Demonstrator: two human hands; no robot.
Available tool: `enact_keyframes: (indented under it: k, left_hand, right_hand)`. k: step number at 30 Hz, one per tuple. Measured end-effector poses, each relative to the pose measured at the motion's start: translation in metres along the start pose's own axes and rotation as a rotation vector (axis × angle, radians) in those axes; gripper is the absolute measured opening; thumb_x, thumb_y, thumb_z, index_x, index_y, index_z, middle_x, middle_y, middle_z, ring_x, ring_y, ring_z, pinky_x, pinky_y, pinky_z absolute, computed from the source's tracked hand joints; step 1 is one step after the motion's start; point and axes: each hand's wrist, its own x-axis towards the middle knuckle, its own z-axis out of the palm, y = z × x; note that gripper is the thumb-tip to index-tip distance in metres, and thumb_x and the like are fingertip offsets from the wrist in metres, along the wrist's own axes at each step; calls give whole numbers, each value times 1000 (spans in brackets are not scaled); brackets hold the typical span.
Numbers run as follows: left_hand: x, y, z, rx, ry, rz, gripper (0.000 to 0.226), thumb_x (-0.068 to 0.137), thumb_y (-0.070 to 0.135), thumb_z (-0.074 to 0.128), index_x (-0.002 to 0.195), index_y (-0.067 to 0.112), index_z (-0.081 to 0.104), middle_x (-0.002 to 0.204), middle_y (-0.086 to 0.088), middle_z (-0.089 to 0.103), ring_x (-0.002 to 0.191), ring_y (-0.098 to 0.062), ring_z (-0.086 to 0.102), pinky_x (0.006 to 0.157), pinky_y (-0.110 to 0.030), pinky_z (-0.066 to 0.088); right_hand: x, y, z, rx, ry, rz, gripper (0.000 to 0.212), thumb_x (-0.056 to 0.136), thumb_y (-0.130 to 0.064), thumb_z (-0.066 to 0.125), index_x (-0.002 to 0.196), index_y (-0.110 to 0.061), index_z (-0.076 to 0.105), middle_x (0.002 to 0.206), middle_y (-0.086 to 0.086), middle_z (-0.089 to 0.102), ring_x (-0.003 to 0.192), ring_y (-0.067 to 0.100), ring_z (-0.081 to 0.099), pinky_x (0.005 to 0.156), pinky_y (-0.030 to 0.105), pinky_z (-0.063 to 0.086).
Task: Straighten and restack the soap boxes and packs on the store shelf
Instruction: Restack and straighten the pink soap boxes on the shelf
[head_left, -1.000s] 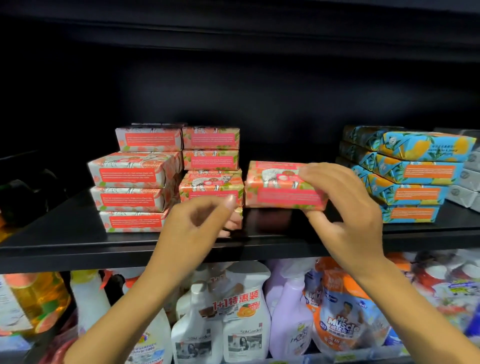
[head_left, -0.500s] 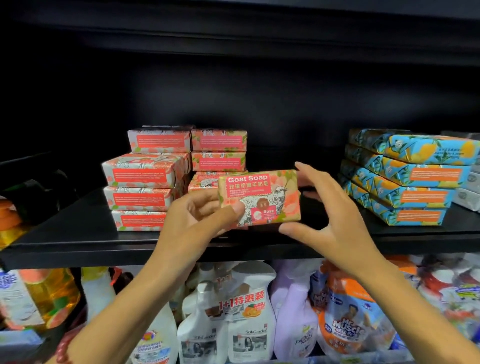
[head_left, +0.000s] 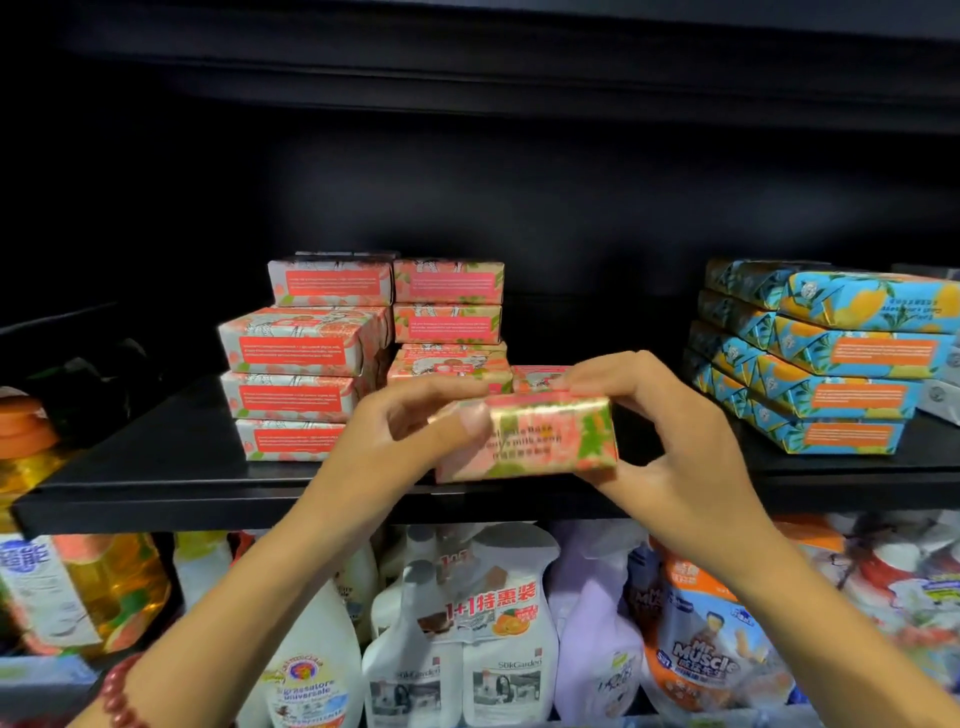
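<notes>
Pink-and-green soap box (head_left: 540, 441) is held between both my hands, in the air just before the front edge of the black shelf (head_left: 156, 486), its long printed side facing me. My left hand (head_left: 405, 441) grips the left end, thumb pressed on the front face. My right hand (head_left: 670, 447) grips the right end, fingers curled over the top and thumb beneath.

On the shelf behind, matching pink boxes form a left stack (head_left: 296, 358) with uneven edges and a middle stack (head_left: 448, 306) just beside it. A lone pink box (head_left: 537, 376) lies next to the middle stack, partly hidden by my fingers. Blue packs (head_left: 831, 364) are piled well apart to the right, stepped rather than flush. Spray bottles (head_left: 498, 629) fill the shelf below. A red bead bracelet (head_left: 117, 691) circles my left wrist.
</notes>
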Motion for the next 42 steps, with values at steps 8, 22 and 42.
enact_keyframes:
  k: [8, 22, 42]
  left_hand:
    - [-8, 3, -2, 226, 123, 209, 55, 49, 40, 82, 100, 29, 64, 101, 12, 70, 95, -6, 67, 75, -18, 54]
    - [-5, -1, -1, 714, 140, 663, 55, 72, 34, 73, 120, 17, 52, 127, 6, 53, 123, -11, 50, 99, -35, 46]
    - [0, 25, -12, 603, 295, 370, 66, 52, 59, 82, 109, 36, 58, 106, 24, 59, 101, 9, 56, 74, -7, 47]
  right_hand:
    - [3, 11, -3, -63, -107, 228, 71, 72, -22, 79, 132, -22, 41, 128, -6, 52, 117, 1, 50, 97, 17, 42]
    - [18, 5, 2, 434, -109, 417, 42, 66, -24, 81, 101, -17, 59, 96, -5, 70, 91, 11, 67, 72, 19, 51]
    - [-3, 16, 7, -19, 114, 145, 46, 78, -16, 68, 122, -16, 54, 125, -6, 52, 122, 10, 48, 99, 22, 40]
